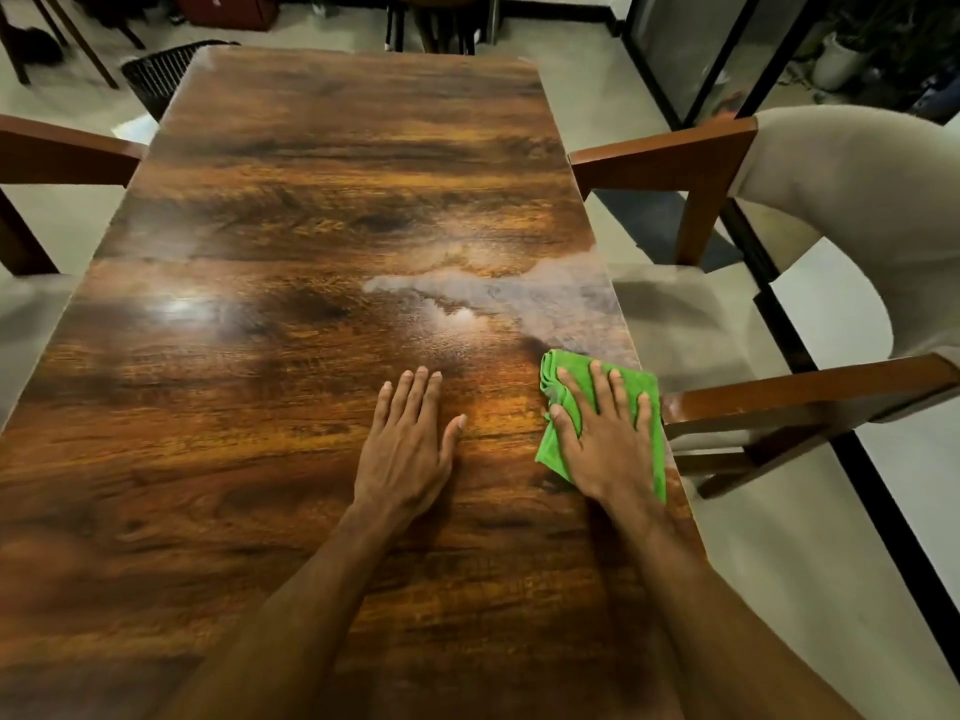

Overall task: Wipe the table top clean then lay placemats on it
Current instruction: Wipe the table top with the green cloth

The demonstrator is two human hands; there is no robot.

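The right hand [605, 433] lay flat on the green cloth [644, 389], fingers spread and straight, palm pressing it down on the table [311, 226]; nothing was curled round the cloth, which was held only by the weight of the hand. The cloth was bunched and folded, lying close to the table's right edge in the near half of the top, its far end showing beyond the fingertips and its near end beside the wrist. The left hand [405, 444] rested palm down on bare wood just left of the cloth and apart from it, fingers straight and close together, thumb out to the side; it held nothing.

A cloudy, whitish smear [493, 293] lay on the wood just beyond the cloth and ran to the right edge; the wood elsewhere was glossy and showed reflected light. A cushioned chair [831, 200] with wooden arms stood at the right side; a wooden arm of another chair [57, 153] showed at the left; a black chair [161, 75] stood near the far left corner.
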